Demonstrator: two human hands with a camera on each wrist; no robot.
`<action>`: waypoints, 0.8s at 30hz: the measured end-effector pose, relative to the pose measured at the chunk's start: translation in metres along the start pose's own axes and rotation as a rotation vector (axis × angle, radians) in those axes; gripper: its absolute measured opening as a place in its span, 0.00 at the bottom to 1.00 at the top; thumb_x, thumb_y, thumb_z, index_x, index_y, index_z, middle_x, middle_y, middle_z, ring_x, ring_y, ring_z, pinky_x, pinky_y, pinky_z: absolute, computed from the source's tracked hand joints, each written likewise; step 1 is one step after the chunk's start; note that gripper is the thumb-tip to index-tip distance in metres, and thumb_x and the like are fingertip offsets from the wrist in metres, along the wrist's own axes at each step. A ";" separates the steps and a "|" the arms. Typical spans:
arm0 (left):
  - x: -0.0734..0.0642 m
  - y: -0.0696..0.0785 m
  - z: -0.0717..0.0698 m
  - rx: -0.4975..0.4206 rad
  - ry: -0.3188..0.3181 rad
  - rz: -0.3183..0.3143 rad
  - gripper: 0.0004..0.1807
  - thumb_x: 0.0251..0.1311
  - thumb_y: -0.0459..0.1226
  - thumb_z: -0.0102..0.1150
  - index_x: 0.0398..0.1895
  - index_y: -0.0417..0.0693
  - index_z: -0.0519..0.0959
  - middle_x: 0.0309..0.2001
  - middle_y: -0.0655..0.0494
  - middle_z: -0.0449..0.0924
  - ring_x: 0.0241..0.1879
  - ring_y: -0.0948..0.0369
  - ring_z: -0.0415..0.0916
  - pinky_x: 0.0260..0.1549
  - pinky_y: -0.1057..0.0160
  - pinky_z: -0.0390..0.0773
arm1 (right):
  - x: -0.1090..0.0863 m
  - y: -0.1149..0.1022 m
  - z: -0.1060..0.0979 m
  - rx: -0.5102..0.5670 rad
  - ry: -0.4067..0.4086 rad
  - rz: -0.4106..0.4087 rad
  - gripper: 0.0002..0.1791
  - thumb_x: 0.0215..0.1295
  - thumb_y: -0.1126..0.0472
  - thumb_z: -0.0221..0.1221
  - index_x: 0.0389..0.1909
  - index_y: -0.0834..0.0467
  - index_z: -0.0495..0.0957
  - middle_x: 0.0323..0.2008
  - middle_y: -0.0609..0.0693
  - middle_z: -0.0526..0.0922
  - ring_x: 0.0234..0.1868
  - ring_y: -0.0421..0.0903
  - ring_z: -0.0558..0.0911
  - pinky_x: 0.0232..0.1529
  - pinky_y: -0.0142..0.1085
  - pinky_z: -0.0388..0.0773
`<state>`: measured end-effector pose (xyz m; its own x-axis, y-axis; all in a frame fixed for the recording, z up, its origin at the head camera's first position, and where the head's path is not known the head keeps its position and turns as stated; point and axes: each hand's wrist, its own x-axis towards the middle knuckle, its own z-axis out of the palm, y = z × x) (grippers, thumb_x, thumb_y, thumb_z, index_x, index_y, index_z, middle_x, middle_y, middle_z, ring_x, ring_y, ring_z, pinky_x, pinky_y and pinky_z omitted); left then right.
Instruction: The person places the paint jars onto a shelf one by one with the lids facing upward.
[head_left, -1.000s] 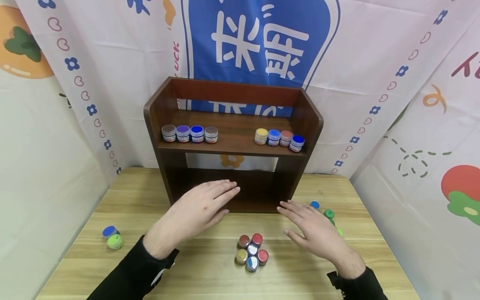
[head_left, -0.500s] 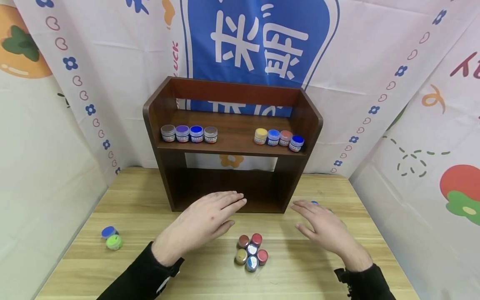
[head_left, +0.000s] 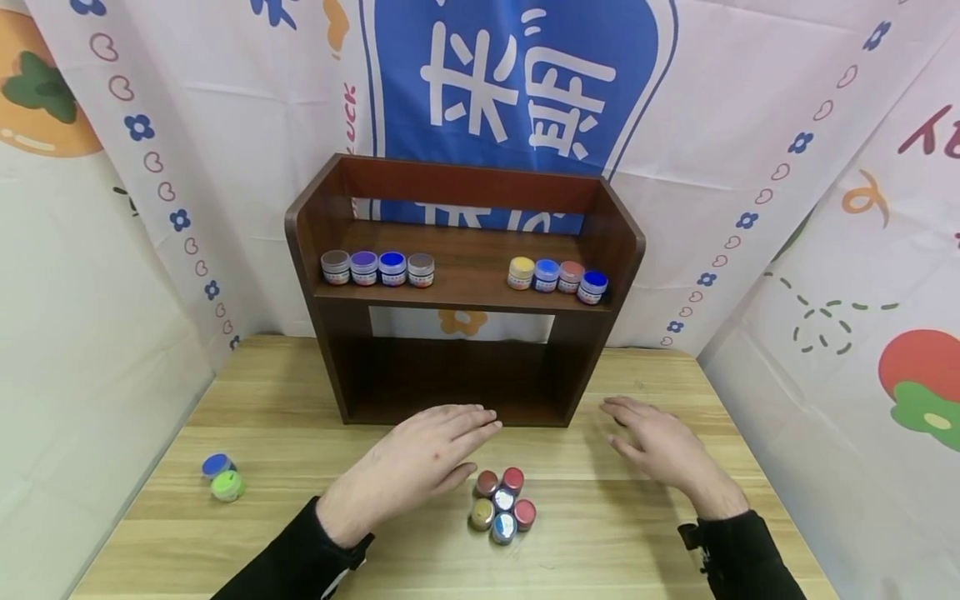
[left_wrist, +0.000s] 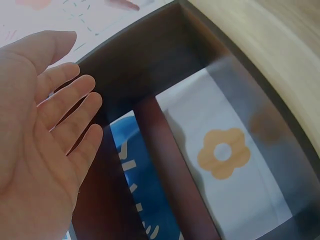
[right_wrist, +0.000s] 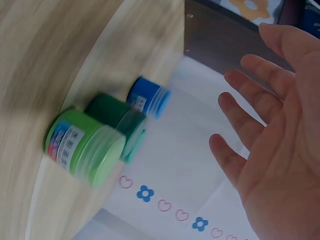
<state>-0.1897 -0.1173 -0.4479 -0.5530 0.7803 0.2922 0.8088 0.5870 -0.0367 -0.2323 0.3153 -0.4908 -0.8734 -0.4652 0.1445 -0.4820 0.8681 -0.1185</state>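
My left hand (head_left: 420, 462) hovers with relaxed, empty fingers before the lower part of a dark brown wooden shelf (head_left: 461, 300), just behind a cluster of small paint jars (head_left: 504, 500). In the left wrist view its fingers (left_wrist: 75, 117) spread slightly, facing the shelf. My right hand (head_left: 663, 446), also empty and loosely extended, is over the table right of the shelf. It hides the jars there from the head view. The right wrist view shows them: a light green jar (right_wrist: 85, 145), a dark green jar (right_wrist: 112, 115) and a blue jar (right_wrist: 146, 97), apart from the fingers.
On the upper shelf board, several jars (head_left: 378, 268) line the left side and several more jars (head_left: 557, 279) the right. A blue-lidded jar (head_left: 217, 465) and a lime green jar (head_left: 227, 486) stand on the table (head_left: 172, 533) at left. Printed cloth (head_left: 720, 100) hangs behind.
My left hand has drifted right and toward me, off the shelf's lower opening. The right hand has moved right, now covering the jars there in the head view. The jars stay put.
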 end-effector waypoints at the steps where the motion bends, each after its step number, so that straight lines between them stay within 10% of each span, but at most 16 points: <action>1: 0.000 0.001 0.001 -0.008 -0.009 -0.001 0.35 0.82 0.48 0.75 0.86 0.52 0.78 0.84 0.55 0.82 0.82 0.55 0.82 0.83 0.50 0.84 | 0.001 0.002 0.000 0.006 -0.004 0.006 0.30 0.85 0.55 0.70 0.81 0.60 0.81 0.80 0.62 0.85 0.79 0.68 0.85 0.77 0.69 0.85; 24: -0.003 0.021 0.031 -0.068 -0.059 0.080 0.29 0.85 0.47 0.71 0.83 0.53 0.81 0.81 0.56 0.85 0.81 0.59 0.82 0.82 0.53 0.85 | 0.024 0.051 0.002 0.004 -0.130 -0.091 0.23 0.74 0.74 0.69 0.67 0.60 0.90 0.69 0.64 0.91 0.67 0.68 0.92 0.63 0.60 0.95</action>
<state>-0.1768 -0.1005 -0.4790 -0.4952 0.8367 0.2339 0.8615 0.5077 0.0076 -0.2776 0.3480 -0.4958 -0.8277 -0.5605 0.0268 -0.5595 0.8209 -0.1143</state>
